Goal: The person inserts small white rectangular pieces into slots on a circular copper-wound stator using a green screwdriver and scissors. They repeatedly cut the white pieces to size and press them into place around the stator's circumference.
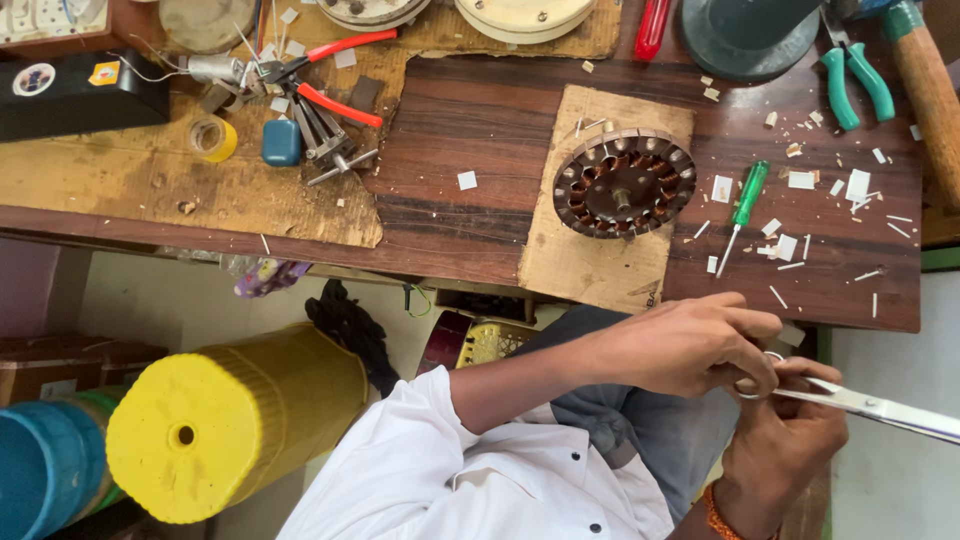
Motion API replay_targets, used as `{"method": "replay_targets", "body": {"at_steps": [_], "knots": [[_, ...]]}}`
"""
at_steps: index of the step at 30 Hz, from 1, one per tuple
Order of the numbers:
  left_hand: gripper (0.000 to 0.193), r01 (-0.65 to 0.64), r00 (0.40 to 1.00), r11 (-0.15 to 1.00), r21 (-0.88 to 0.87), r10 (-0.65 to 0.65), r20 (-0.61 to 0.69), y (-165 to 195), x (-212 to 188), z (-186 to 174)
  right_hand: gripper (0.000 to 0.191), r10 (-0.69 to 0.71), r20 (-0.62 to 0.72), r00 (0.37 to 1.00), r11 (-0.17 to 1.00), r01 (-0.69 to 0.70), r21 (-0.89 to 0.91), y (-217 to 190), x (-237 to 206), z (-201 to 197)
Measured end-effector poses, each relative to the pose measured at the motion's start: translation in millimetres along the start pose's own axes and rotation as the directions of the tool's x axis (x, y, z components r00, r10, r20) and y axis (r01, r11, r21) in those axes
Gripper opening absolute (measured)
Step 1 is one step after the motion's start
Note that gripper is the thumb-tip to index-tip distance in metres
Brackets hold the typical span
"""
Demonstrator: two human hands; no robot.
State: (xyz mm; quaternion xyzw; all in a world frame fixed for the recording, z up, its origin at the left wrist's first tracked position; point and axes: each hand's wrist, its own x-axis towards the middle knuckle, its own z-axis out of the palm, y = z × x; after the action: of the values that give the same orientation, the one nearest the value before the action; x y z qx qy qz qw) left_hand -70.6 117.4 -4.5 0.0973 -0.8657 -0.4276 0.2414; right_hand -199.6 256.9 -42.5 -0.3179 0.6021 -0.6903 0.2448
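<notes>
My left hand reaches in from the white sleeve, below the table's front edge, with its fingers pinched together on something small that I cannot make out. Just under it my right hand, with an orange band at the wrist, grips metal scissors whose blades point right. The two hands touch at the fingertips. On the wooden table above them a round motor stator with copper windings lies on a cardboard piece. A green-handled screwdriver lies to its right.
Small white paper slips litter the table's right side. Red-handled pliers, a yellow tape roll, a black box, green-handled pliers and a hammer handle lie further back. A yellow cylinder stands on the floor at left.
</notes>
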Motion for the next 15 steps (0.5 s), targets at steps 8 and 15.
{"method": "replay_targets", "body": {"at_steps": [8,15], "knots": [[0.039,0.050,0.991,0.983,-0.176,-0.070,-0.114,-9,3,-15,0.025,-0.031,0.080,0.996,0.977,0.013,0.213,-20,14,12],[0.029,-0.088,0.958,0.993,-0.082,0.062,-0.280,-10,-2,-25,0.025,-0.047,0.123,0.991,0.988,0.028,0.155,-38,12,24]]}}
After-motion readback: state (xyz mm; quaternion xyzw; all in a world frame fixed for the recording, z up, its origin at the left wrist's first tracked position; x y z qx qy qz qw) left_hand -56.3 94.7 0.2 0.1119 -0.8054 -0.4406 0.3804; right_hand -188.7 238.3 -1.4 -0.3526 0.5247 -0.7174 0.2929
